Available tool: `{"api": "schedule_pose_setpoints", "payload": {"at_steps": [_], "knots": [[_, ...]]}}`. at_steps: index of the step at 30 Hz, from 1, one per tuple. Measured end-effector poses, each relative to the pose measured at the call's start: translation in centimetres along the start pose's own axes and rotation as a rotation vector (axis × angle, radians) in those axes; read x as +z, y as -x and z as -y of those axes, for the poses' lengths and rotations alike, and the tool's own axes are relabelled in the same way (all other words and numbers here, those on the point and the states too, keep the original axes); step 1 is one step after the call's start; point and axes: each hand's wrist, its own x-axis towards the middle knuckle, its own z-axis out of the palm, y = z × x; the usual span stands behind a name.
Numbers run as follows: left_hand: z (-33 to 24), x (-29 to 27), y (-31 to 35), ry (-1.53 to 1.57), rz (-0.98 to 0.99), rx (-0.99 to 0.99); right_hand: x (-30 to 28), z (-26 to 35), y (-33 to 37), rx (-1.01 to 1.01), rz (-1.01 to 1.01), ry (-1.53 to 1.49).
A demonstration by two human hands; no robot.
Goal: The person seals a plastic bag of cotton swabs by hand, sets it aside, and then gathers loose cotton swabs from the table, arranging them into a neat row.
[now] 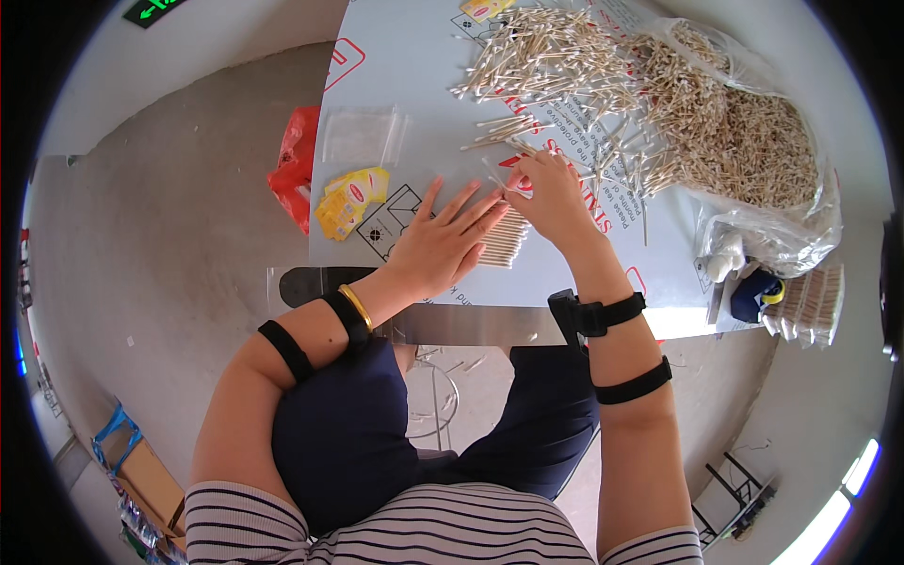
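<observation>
My left hand lies flat on the table with its fingers spread, the fingertips beside a neat row of cotton swabs laid side by side. At the far end of that row, my right hand has thumb and forefinger pinched together on a cotton swab, whose tip shows to the left of the fingers. Part of the row is hidden under both hands. Just beyond the right hand lies a small cluster of loose swabs. Farther back spreads a big loose heap of swabs.
A large clear bag full of swabs sprawls at the right. Clear flat pouches and yellow printed cards lie on the left, near a red plastic bag at the table's edge. Packed swab bundles stand at the near right corner.
</observation>
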Motion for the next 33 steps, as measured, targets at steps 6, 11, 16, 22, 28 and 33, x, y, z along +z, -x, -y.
{"api": "schedule_pose_setpoints", "payload": {"at_steps": [6, 11, 16, 22, 28, 33], "knots": [[0.0, 0.0, 0.0, -0.013, -0.01, 0.004, 0.4, -0.6, -0.7, 0.054, -0.014, -0.063], [0.0, -0.1, 0.0, 0.001, 0.033, -0.004, -2.0, -2.2, -1.2, 0.201, 0.085, -0.218], [0.0, 0.0, 0.0, -0.004, 0.033, -0.002, -1.9, -1.9, -0.8, 0.169, 0.099, -0.115], [-0.1, -0.1, 0.0, 0.009, 0.021, -0.008, -1.8, -0.5, -0.7, -0.004, 0.139, 0.063], [-0.1, 0.0, 0.0, 0.025, 0.034, -0.02, -2.3, -0.1, -1.0, 0.005, 0.07, 0.13], [-0.1, 0.1, -0.1, 0.013, 0.04, -0.011, -1.9, -0.4, -0.2, -0.097, -0.07, 0.031]]}}
